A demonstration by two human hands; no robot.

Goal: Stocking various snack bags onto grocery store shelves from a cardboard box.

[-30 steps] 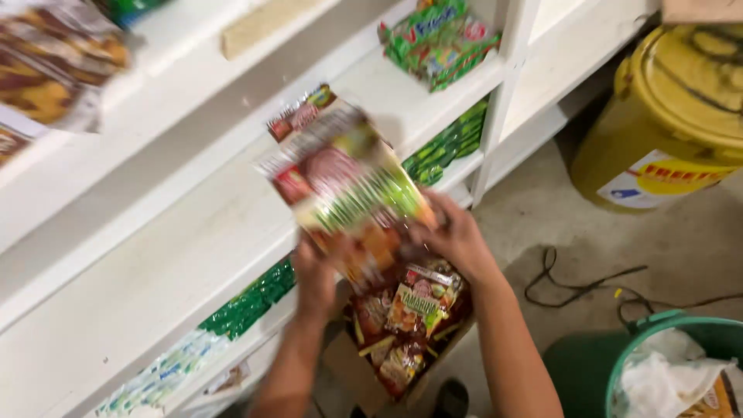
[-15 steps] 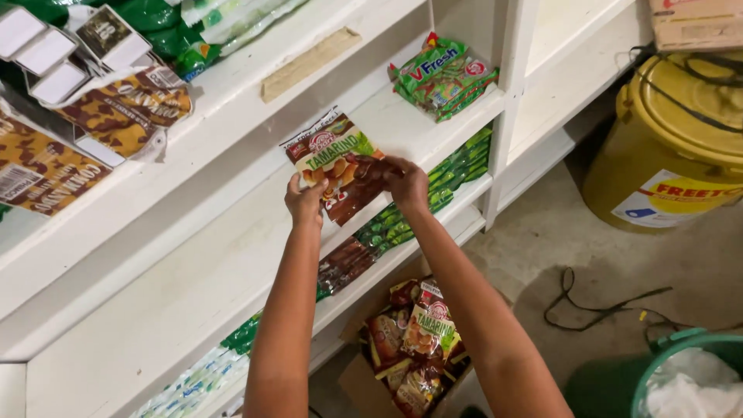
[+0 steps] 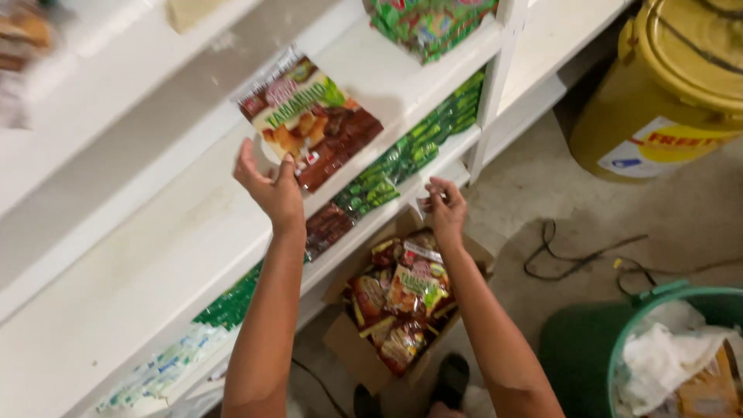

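Observation:
A flat snack packet [image 3: 309, 118] with brown and green print lies on a white shelf [image 3: 155, 255]. My left hand [image 3: 269, 184] rests open at the packet's near edge, fingers apart, touching or just beside it. My right hand [image 3: 444, 209] hangs lower, off the shelf, fingers loosely curled with nothing in them, above an open cardboard box [image 3: 357, 350] on the floor that holds several similar packets [image 3: 404, 286].
Green packets [image 3: 430, 22] lie further along the same shelf, and green and brown packets [image 3: 402, 159] fill the shelf below. A yellow lidded bucket [image 3: 670, 85] stands on the floor to the right. A green bin [image 3: 619, 364] and black cables [image 3: 588, 259] are nearby.
Both hands carried the packet up to the shelf and laid it down. My right hand has let go and dropped toward the box; my left hand has opened beside the packet.

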